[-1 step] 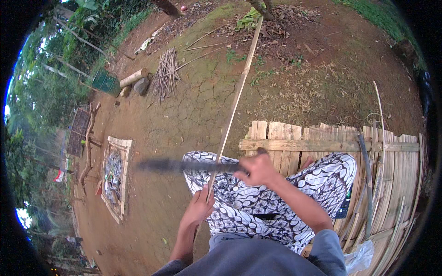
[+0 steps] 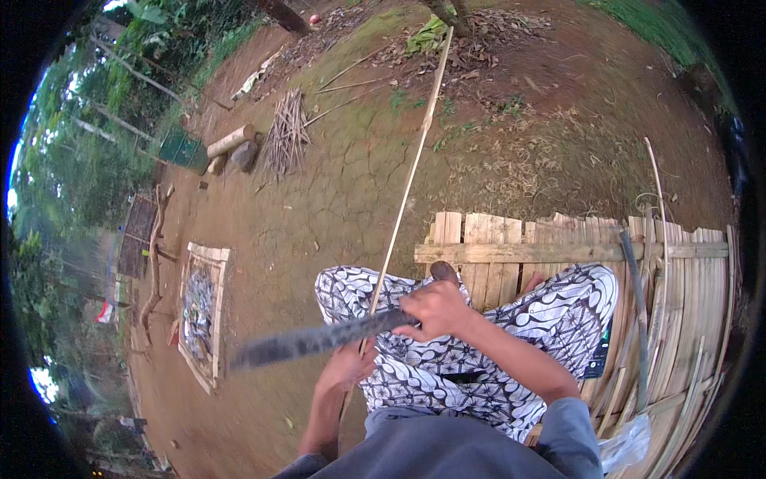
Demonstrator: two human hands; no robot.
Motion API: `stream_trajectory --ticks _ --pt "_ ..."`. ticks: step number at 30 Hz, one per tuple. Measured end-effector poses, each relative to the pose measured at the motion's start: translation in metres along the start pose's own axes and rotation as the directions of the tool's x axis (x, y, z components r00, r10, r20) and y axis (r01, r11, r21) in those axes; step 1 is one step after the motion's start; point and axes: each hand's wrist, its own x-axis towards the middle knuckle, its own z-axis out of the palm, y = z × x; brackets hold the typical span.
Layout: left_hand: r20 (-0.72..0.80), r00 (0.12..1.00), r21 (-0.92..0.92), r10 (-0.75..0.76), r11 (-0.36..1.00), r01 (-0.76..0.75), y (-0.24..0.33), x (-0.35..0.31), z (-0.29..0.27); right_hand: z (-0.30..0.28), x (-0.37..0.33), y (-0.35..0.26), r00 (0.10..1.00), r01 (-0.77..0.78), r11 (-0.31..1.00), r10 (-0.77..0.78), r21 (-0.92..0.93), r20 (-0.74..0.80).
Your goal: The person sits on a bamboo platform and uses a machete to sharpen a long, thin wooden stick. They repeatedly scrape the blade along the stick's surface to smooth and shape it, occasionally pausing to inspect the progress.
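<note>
So the person is sitting on a slatted bamboo platform [image 2: 558,231] with their legs in a black-and-white patterned cloth [image 2: 495,351], looking down at their own hands.

Right hand [image 2: 435,310] is wrapped tight around the handle of a long dark blade [image 2: 319,339]. The blade sticks out to the person's left from that fist, nearly level, tip dipping a little and blurry, out over the bare dirt.

Left hand [image 2: 345,369] sits lower and a bit left of the right one, closed around the near end of a long thin bamboo strip [image 2: 411,172]. From that hand the strip runs up and away, slightly to the right, across the cracked ground and all the way toward the tree roots at the top. The blade crosses over the strip just above the left hand, basically right between the two hands. Can't tell if the edge is actually biting into the strip or just resting on it.

Other stuff around: a bundle of thin sticks [image 2: 286,132] lying on the ground up left, a short log [image 2: 231,140] and a green container [image 2: 182,149] beside it, and a flat wooden frame [image 2: 199,315] on the dirt to the left of the blade tip. A curved dark strip [image 2: 636,319] lies on the platform at right.
</note>
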Motion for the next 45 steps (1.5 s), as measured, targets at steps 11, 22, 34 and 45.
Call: stream_trajectory --ticks 11,22,34,45 --pt "-0.029 0.994 -0.108 0.109 0.988 -0.112 0.015 -0.021 -0.02 -0.01 -0.012 0.039 0.942 -0.335 0.926 0.335 -0.171 -0.032" --pt "-0.33 0.92 0.449 0.21 0.893 -0.043 -0.033 -0.032 -0.001 -0.034 -0.015 0.136 0.472 -0.863 0.499 0.85 0.074 -0.233" --pt "0.012 0.756 0.783 0.655 0.464 -0.414 0.024 0.011 0.041 -0.012 -0.018 0.028 0.975 -0.189 0.98 0.194 0.056 -0.106" --pt "-0.044 0.932 0.525 0.36 0.802 -0.285 -0.01 0.032 -0.01 -0.002 -0.022 0.012 0.993 -0.107 0.989 0.111 -0.1 0.037"
